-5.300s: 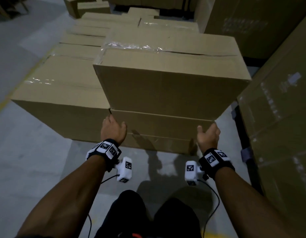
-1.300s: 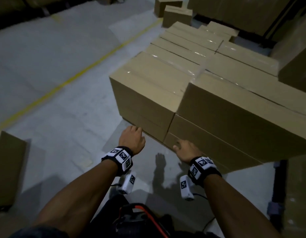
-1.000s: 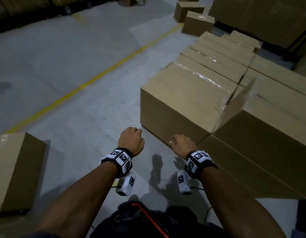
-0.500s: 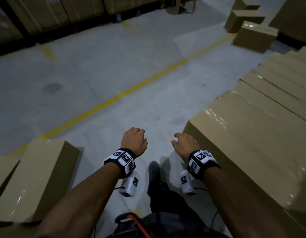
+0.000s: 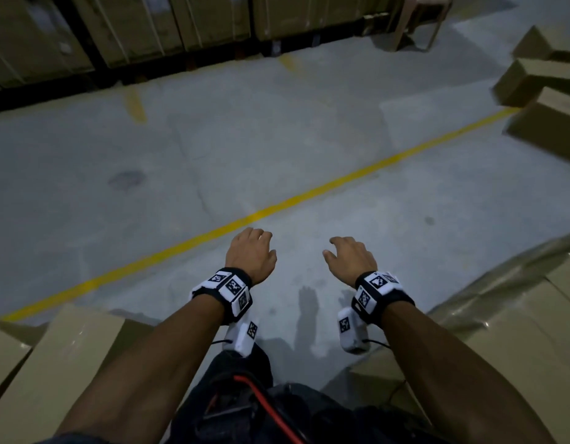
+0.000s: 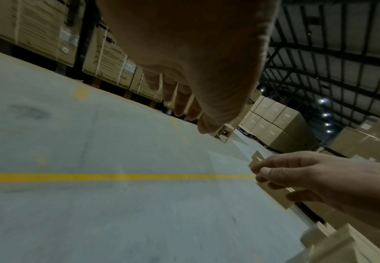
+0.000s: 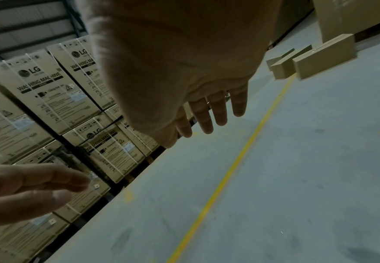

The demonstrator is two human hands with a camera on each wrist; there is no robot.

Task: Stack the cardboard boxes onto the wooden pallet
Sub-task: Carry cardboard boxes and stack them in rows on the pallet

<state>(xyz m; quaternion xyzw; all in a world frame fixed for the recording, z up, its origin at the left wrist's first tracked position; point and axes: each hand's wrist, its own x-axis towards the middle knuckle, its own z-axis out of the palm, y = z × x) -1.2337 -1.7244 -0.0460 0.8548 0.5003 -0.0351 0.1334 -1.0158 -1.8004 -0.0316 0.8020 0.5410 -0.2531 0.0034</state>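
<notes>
You turn from stack (image 5: 507, 331), now at right. Left hand (image 5: 250, 254), right hand (image 5: 350, 259) apart, empty, loose. Next box (image 5: 62, 357) lower left.

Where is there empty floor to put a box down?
Bare concrete lies both sides of the yellow line, up to the racked cartons. Crowded: loose boxes far right, a box near left, wrapped boxes near right.

head downward, wrists along floor (image 5: 277, 149)
</notes>
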